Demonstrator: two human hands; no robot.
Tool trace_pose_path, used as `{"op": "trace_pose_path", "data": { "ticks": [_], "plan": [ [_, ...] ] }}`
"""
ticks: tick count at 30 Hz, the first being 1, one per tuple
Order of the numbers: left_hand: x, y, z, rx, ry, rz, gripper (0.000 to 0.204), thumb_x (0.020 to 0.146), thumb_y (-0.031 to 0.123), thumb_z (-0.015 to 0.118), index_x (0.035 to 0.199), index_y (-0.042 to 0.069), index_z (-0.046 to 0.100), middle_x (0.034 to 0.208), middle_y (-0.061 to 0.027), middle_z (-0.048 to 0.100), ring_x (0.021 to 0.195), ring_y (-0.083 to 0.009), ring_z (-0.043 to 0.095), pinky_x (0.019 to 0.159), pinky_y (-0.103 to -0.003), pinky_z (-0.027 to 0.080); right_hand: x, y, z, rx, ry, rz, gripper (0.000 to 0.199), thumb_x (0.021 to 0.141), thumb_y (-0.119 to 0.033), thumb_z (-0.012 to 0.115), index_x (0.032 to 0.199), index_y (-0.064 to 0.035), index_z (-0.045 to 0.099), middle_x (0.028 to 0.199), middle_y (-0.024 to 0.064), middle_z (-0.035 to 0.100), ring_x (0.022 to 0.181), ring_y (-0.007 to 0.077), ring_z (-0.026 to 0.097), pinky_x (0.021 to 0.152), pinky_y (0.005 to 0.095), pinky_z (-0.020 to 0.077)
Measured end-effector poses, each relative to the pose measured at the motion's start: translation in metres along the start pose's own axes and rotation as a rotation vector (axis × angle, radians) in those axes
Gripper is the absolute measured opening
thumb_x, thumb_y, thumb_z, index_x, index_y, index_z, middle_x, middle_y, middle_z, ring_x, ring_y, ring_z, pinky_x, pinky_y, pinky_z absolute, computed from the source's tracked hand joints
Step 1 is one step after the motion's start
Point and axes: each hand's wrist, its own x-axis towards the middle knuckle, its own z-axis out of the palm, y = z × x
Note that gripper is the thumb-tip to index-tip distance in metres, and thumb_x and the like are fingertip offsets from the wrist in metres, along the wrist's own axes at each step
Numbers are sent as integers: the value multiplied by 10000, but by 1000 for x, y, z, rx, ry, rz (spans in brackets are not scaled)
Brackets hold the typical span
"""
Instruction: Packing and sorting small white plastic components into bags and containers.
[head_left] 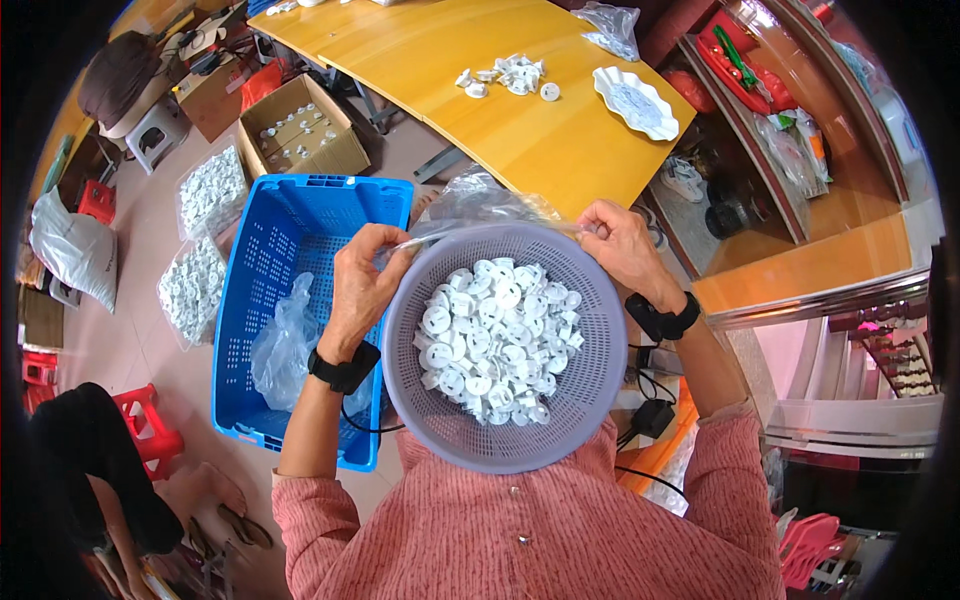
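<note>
A clear plastic bag (pixel 478 204) is stretched along the far rim of a round grey-purple plastic basket (pixel 603 350). My left hand (pixel 368 280) pinches the bag's edge at the basket's left side. On the right, the fingers of my right hand (pixel 622 245) are closed on the other end of the same edge. Many small round white plastic parts (pixel 500 335) lie heaped in the basket, which sits close against my body. How the basket is held up underneath is hidden.
Left of the basket stands a blue crate (pixel 232 340) with a crumpled plastic bag (pixel 285 345) inside. Beyond is a yellow table (pixel 430 60) bearing loose white parts (pixel 515 72) and a scalloped white plate (pixel 640 105). Open shelves (pixel 745 150) border the right. Another person sits at lower left.
</note>
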Motion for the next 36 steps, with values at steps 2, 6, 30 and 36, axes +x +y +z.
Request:
{"op": "trace_pose_path", "data": {
  "ticks": [2, 6, 30, 36],
  "plan": [
    [0, 8, 0, -11, 37, 64, 52, 825, 40, 666, 866, 10, 658, 818, -52, 638, 786, -126, 596, 736, -261, 478, -8, 4, -1, 30, 7, 45, 106, 787, -34, 614, 869, 24, 582, 795, 107, 602, 677, 190, 584, 604, 311, 471],
    [4, 2, -7, 157, 10, 202, 157, 711, -46, 623, 846, 31, 641, 794, -93, 601, 815, -262, 589, 734, -353, 468, -17, 13, 4, 105, 78, -12, 101, 789, -28, 621, 857, 23, 567, 796, 96, 588, 670, 181, 576, 590, 314, 464],
    [8, 16, -2, 195, 126, 188, 181, 719, -39, 667, 857, 21, 566, 993, -100, 625, 920, -209, 606, 825, -307, 479, -57, 28, 27, -238, 412, -273, 154, 838, 40, 559, 925, -25, 450, 911, 166, 510, 783, 359, 560, 638, 406, 474],
    [6, 22, 6, -397, -45, -137, 114, 813, -76, 570, 864, 20, 605, 986, -32, 631, 890, -87, 555, 830, -230, 449, -88, 53, 35, 65, 338, 90, 98, 861, 21, 570, 907, -16, 491, 862, 99, 564, 759, 191, 598, 630, 292, 480]
  ]
}}
